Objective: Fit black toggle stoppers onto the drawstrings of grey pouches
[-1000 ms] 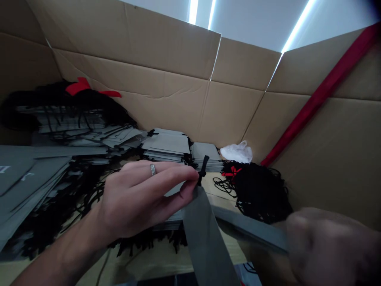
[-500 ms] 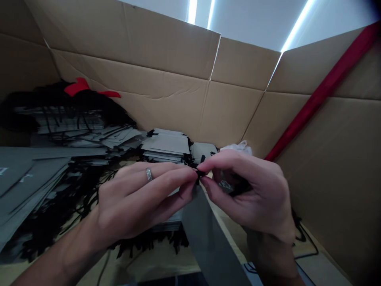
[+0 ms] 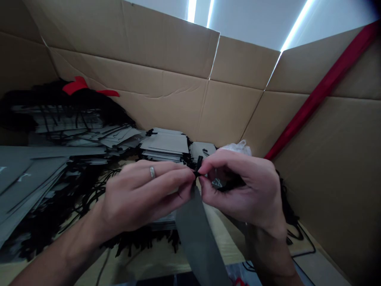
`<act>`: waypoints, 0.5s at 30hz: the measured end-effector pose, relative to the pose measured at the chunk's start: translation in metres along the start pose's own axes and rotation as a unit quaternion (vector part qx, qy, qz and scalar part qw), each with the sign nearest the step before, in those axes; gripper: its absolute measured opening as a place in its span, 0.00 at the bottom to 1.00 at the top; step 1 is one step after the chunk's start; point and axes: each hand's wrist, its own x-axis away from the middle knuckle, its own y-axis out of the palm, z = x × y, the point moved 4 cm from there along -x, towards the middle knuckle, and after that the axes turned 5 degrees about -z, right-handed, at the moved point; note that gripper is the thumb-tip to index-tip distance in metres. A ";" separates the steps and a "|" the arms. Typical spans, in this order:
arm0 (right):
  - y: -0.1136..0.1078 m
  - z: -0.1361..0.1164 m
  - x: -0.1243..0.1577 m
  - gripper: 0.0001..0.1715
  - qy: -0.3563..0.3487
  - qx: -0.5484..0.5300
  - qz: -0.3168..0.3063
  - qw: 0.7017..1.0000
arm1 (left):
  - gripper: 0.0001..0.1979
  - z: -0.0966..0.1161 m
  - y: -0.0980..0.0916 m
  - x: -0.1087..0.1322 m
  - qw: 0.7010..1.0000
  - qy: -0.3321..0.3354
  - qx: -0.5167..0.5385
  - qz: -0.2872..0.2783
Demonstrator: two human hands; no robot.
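Between my two hands, at the centre of the view, is a black cord (image 3: pixel 199 163) that looks looped or knotted. My left hand (image 3: pixel 143 194), with a ring on one finger, pinches one side of it. From the other side my right hand (image 3: pixel 244 186) pinches it between thumb and forefinger, its other fingers curled over more black cord. Below the fingertips hangs a flat grey card or bag panel (image 3: pixel 198 238), its top corner close to the cord. Whether the cord passes through the panel is hidden by my fingers.
Stacks of grey pieces with black cord ends (image 3: pixel 166 143) stand behind my hands. Larger grey pieces with white print (image 3: pixel 29 178) lie at left. A heap of black cords (image 3: pixel 113 109) is at back left. Cardboard walls (image 3: pixel 166 87) enclose the table, with a red strip (image 3: pixel 321 91) at right.
Both hands still pinch the cord, and its upright loop stands out more between the fingertips. The grey panel has swung a little to the left, and my right hand has moved slightly left.
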 end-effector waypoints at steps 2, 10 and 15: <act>0.000 0.002 -0.002 0.16 0.020 -0.037 0.000 0.999 | 0.09 -0.003 0.000 -0.004 0.999 -0.045 0.014 0.008; 0.000 0.011 -0.008 0.14 0.090 -0.132 0.004 0.987 | 0.09 -0.016 0.007 -0.011 0.978 -0.111 0.172 0.033; -0.002 0.008 -0.004 0.14 0.048 -0.052 0.031 0.997 | 0.11 -0.006 0.002 0.002 0.999 -0.038 -0.001 0.000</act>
